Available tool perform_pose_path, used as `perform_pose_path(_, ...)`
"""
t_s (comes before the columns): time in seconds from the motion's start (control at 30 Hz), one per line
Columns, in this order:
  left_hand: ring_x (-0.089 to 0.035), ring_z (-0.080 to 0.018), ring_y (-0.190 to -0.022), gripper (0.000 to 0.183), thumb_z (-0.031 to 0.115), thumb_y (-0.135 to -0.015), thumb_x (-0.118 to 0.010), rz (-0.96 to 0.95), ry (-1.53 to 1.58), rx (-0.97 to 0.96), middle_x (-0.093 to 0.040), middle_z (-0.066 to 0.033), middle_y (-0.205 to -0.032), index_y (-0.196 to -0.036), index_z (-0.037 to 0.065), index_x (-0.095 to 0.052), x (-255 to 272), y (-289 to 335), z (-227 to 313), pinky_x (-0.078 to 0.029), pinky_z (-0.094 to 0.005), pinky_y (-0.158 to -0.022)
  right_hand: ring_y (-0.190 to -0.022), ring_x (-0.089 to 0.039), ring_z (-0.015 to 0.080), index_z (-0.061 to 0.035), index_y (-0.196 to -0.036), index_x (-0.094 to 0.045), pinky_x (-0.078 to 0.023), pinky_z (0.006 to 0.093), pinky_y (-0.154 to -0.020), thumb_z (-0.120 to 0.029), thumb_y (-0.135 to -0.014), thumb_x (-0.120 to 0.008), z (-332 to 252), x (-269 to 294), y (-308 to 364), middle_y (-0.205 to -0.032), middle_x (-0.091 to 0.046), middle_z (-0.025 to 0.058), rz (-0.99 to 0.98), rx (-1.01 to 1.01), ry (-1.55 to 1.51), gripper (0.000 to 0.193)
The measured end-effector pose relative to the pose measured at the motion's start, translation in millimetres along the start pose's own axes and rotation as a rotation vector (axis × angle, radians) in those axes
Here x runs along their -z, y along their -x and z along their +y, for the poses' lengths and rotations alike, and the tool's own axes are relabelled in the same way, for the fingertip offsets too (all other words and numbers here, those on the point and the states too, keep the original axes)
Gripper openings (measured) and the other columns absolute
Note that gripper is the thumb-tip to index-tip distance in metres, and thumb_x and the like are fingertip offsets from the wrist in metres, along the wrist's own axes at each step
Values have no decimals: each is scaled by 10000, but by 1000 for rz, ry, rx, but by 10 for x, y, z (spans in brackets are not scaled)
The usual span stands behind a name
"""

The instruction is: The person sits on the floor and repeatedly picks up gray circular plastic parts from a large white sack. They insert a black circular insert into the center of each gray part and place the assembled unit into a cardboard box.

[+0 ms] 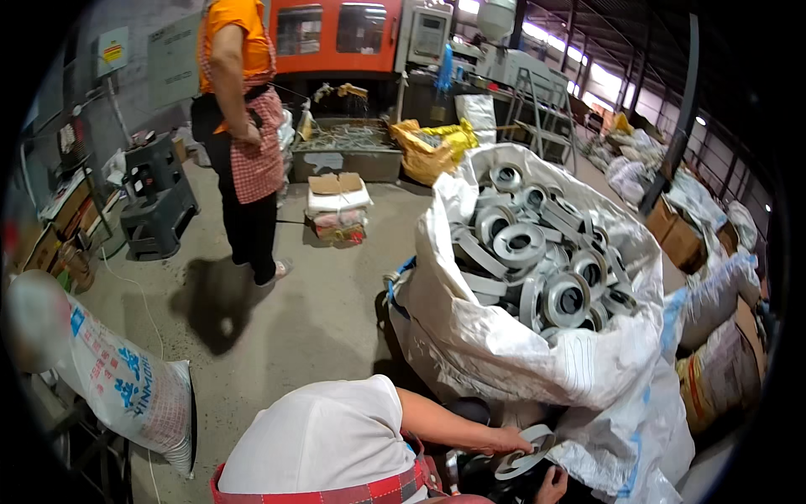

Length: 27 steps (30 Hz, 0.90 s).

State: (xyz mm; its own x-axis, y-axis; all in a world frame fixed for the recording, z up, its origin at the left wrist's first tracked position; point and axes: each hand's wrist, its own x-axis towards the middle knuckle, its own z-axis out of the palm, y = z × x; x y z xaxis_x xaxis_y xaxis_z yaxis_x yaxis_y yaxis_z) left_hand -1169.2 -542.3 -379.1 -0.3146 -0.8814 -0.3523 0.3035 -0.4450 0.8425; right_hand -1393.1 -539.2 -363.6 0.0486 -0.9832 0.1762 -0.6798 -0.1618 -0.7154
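- The left hand [508,440] gripped a grey ring [522,463]; whether the right hand [552,486] gripped anything, one could not tell.
- The ring seemed light, stiff, smooth; its rim suited holding.

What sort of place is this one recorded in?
Probably a factory or workshop floor: a large orange machine stands at the back, a big white sack is piled with grey ring-shaped parts, and a tall pillar rises on the right.
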Motion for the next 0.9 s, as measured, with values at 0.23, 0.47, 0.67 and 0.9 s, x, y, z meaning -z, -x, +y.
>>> perform_pose_path(0.23, -567, -191, -848, 489, 384, -756, -673, 67, -180, -37, -613, -105, -965, -1062, 7, -614, 353, 53, -106, -445, -330, -734, -953, -580, 367, -17, -997, -624, -455, 429, -839, -296, -800, -630, 875, -268, -244, -1010, -623, 203, -305, -128, 711, 341)
perform_pose_path(0.47, -517, -172, -639, 420, 393, -744, -700, 218, -216, -111, -598, -82, -777, -886, 2, -641, 176, 63, -235, -437, -346, -574, -1196, -421, 388, 44, -925, -627, -314, 416, -1012, -127, -742, -652, 177, -304, 108, -1246, -464, 287, -60, 345, 28, 251)
perform_pose_path(0.67, -367, -80, -594, 290, 337, -853, -602, -131, -29, -158, -438, 47, -679, -933, 57, -601, -85, 384, 4, -298, -263, -519, -1091, -488, 321, -25, -1319, -347, -397, 378, -937, -255, -600, -773, -460, -148, 396, -1176, -480, 207, -11, 177, -31, 866)
perform_pose_path(0.9, -516, -86, -665, 321, 300, -838, -634, -202, -590, -289, -584, -14, -740, -941, -3, -607, -145, 713, 228, -437, -257, -587, -1047, -434, 402, -1, -1222, -368, -389, 419, -927, -169, -547, -780, -761, 41, 651, -1126, -420, 221, -72, 303, 196, 809)
